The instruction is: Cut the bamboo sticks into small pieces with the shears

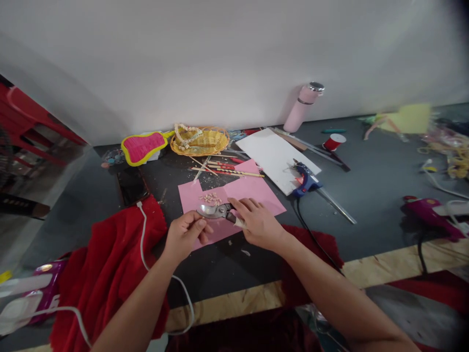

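Note:
My right hand (256,221) is wrapped round the handles of metal pruning shears (223,210). The blades point left, over a pink paper sheet (256,192). My left hand (188,232) is closed in a pinch beside the blade tip; what it holds is too small to make out. Several small pale pieces (210,198) lie on the paper just behind the blades. Thin wooden sticks (234,171) lie beyond the paper.
Behind stand a yellow basket (209,142) and a pink bottle (302,107). A blue glue gun (305,181) rests on a white board (274,156). A phone (132,187) and red cloth (110,264) lie left, with a white cable (143,239).

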